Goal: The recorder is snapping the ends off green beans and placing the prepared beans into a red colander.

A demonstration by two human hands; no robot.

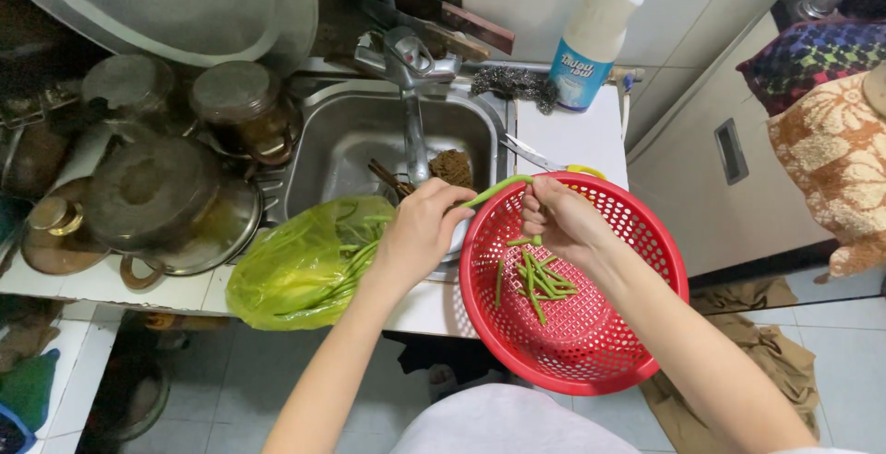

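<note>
holding a long green bean (494, 188) over the red basket (646, 232), both hands are pinching it, one at each end. the left hand (420, 232) sits just outside the basket's left rim, fingers curled and closed on the bean's near end. the right hand (563, 219) hovers inside the basket's upper rim, thumb and fingers pressed on the other end, and the bean arches between them. down in the basket lie the cut bean pieces (535, 279), a small loose pile on the mesh floor. left of the basket, a yellow-green plastic bag (295, 269) rests on the counter edge with more whole beans spilling from its mouth toward the left hand. behind the basket is the steel sink (355, 140) with its tap (411, 76), and something brown in the basin, possibly a scrubber, hard to tell. a white bottle (595, 34) stands on the counter beyond the basket's far rim. further left of the bag, pots and glass jars crowd the counter.
</note>
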